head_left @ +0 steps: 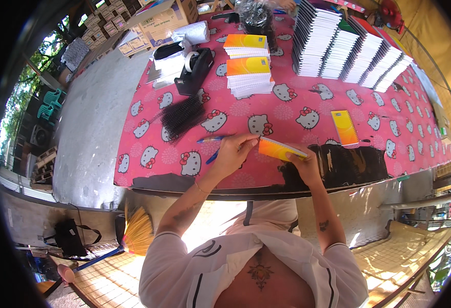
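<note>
My right hand (303,160) grips a small orange-and-yellow spiral notebook (274,149) at its right end, just above the table's near edge. At the notebook's left end, the thumb and fingertips of my left hand (237,150) are pinched together; what is between them is too small to make out. Two blue handle-like pieces (211,139) show just left of that hand, and whether it touches them is unclear. Farther left lies a heap of black plastic binding coils (181,118). Another yellow-orange notebook (344,128) lies flat to the right.
The table has a pink cat-print cover (243,112), torn to black along the front. Two stacks of small notebooks (248,74) stand mid-table, beyond them a dark bundle in clear plastic (256,23). Tall notebook stacks (315,38) rise far right. A black tape dispenser (194,72) sits left.
</note>
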Tool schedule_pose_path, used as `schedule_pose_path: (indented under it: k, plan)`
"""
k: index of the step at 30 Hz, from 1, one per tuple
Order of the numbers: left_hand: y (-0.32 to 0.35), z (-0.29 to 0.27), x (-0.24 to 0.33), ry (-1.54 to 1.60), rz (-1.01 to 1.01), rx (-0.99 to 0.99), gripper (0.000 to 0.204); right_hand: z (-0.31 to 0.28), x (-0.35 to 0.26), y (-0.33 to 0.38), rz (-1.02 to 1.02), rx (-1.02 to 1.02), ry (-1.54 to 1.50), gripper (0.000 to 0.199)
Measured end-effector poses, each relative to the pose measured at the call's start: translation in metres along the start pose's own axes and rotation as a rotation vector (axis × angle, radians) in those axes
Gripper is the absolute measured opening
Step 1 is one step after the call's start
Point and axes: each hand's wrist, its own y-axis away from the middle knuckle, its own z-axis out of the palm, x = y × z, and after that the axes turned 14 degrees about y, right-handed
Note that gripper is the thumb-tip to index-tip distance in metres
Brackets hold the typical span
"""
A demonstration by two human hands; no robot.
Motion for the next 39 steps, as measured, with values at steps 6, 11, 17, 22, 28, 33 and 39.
schedule_pose_path:
  k: [6, 11, 17, 22, 28, 33, 39]
  plan:
    - [-0.013, 0.000, 0.012, -0.095, 0.279, -0.068, 0.024, -0.002, -0.001, 0.001, 0.012, -0.041, -0.001, 0.025]
    - [-0.025, -0.016, 0.002, -0.132, 0.261, -0.267, 0.024, -0.004, 0.001, 0.000, -0.012, -0.055, 0.060, 0.024]
    - [-0.030, -0.019, 0.002, -0.168, 0.279, -0.305, 0.024, -0.003, 0.002, -0.002, -0.021, -0.064, 0.033, 0.024]
    - [-0.029, -0.019, 0.001, -0.053, 0.105, -0.314, 0.028, -0.004, 0.006, -0.002, -0.009, -0.066, 0.014, 0.025]
    - [-0.029, -0.019, -0.003, -0.190, 0.318, -0.304, 0.026, 0.000, -0.001, -0.003, -0.009, -0.071, 0.008, 0.025]
    - [-0.028, -0.023, 0.006, -0.227, 0.093, -0.394, 0.033, 0.008, -0.005, -0.003, -0.010, -0.061, -0.005, 0.026]
    - [0.014, 0.028, 0.010, -0.885, 0.366, 0.017, 0.067, 0.030, -0.021, 0.000, 0.007, 0.057, -0.105, 0.028]
